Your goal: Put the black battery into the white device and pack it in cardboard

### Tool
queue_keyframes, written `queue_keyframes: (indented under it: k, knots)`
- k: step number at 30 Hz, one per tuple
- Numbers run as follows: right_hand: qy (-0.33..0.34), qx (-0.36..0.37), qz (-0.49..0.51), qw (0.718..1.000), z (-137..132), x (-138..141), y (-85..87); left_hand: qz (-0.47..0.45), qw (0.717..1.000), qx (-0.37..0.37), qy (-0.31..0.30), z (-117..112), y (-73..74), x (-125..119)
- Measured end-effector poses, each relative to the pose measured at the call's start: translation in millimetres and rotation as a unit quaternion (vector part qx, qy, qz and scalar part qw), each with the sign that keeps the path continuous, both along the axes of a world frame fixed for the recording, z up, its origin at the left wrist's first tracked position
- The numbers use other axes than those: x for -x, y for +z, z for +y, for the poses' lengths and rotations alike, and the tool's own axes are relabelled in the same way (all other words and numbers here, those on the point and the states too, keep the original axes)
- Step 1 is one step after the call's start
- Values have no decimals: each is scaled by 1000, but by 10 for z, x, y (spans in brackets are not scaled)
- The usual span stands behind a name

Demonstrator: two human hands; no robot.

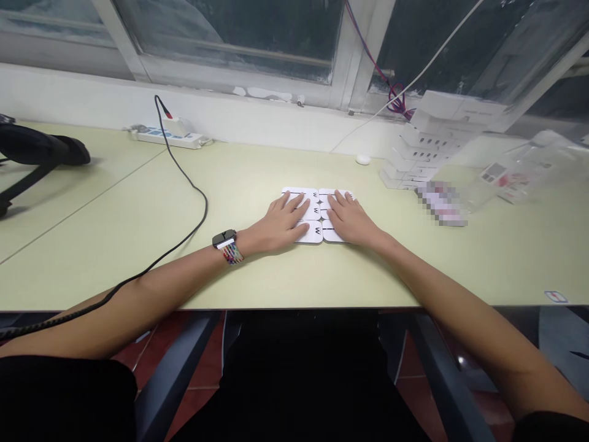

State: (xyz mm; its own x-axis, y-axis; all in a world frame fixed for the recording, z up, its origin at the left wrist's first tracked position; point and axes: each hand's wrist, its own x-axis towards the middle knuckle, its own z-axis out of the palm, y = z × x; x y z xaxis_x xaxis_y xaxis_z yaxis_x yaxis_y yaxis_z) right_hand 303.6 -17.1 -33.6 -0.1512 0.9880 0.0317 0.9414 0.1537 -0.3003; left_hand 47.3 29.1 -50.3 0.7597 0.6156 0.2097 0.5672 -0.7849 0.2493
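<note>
Several white rounded cards or flat boxes with black marks lie side by side on the pale green table, in a left column and a right column. My left hand rests flat on the left column, fingers spread. Over the right column lies my right hand, its fingers stretched out and slightly apart. The two columns nearly touch along a narrow gap between my hands. My palms and fingers hide parts of the printing. A watch with a colourful woven band is on my left wrist.
A black cable crosses the table and passes over my left forearm from a power strip. White boxes stand stacked at the back right, near a clear plastic bag. A small white oval object sits by the wall.
</note>
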Motion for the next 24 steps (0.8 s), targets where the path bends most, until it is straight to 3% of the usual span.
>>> queue_keyframes:
  k: [19, 24]
  knots:
    - [-16, 26, -36, 999, -115, 114, 156, -13, 1000, 14, -1, 5, -5, -25]
    - [-16, 12, -19, 1000, -121, 80, 212, -54, 996, 69, 31, 60, 79, 13]
